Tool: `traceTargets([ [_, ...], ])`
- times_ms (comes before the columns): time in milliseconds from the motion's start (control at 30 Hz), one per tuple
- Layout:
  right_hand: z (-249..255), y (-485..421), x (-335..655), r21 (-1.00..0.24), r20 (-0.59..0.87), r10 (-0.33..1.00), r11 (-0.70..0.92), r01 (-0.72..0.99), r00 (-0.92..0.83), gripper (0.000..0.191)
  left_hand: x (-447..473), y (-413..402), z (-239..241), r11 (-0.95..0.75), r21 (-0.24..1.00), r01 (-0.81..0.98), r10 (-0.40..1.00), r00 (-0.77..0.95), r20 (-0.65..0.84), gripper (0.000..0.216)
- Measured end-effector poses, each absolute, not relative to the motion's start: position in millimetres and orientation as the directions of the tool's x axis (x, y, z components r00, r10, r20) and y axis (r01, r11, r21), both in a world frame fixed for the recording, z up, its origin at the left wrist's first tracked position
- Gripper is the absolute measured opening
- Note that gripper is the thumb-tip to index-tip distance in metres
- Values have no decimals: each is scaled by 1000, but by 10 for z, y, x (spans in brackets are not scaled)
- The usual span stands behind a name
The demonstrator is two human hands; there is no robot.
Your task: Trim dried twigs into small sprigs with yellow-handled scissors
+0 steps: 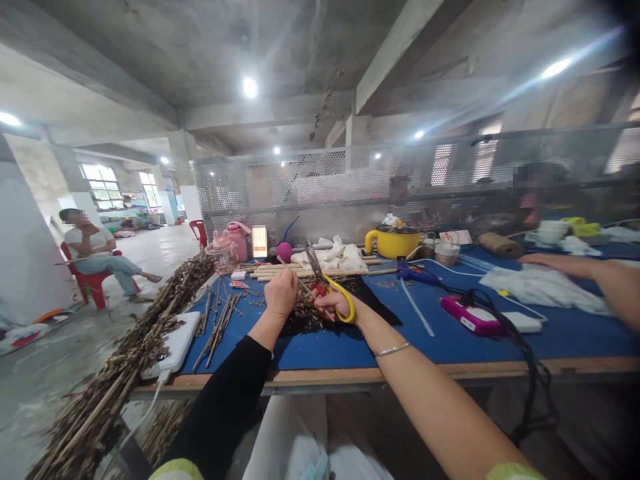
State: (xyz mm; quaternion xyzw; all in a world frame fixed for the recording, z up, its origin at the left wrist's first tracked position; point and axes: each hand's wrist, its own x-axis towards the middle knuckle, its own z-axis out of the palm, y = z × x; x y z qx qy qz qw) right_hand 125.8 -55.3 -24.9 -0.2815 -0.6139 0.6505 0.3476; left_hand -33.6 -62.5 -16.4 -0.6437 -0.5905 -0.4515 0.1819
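At a blue-topped table, my right hand has its fingers wrapped around scissors with yellow and red handles, blades pointing away from me. Just beside it, my left hand is curled into a fist; whether it grips anything, I cannot tell. Beneath lies black cloth; dry stems rest to the left.

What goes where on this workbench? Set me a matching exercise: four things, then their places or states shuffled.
1. yellow-handled metal scissors
2. upright rectangular lit phone
3. round yellow pot
4. long dry brown stem bundle

A. beside the pink jug
B. along the blue table's left end
C. in the right hand
D. topped by a dark lid

Pairs: 1-C; 2-A; 3-D; 4-B
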Motion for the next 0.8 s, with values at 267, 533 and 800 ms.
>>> traceTargets([
  [267,-220,-530,1298,-974,99,778,-51,-219,-621,29,-362,-637,-145,-254,303,919,577,-108,809,30],
  [533,-137,-543,1269,-927,250,821,50,-372,-513,26,-162,-615,-203,-251,205,946,637,2,771,30],
  [800,-152,-300,1647,-931,144,965,56,-362,-221,27,-280,-596,-228,-198,342,918,763,-75,642,18],
])
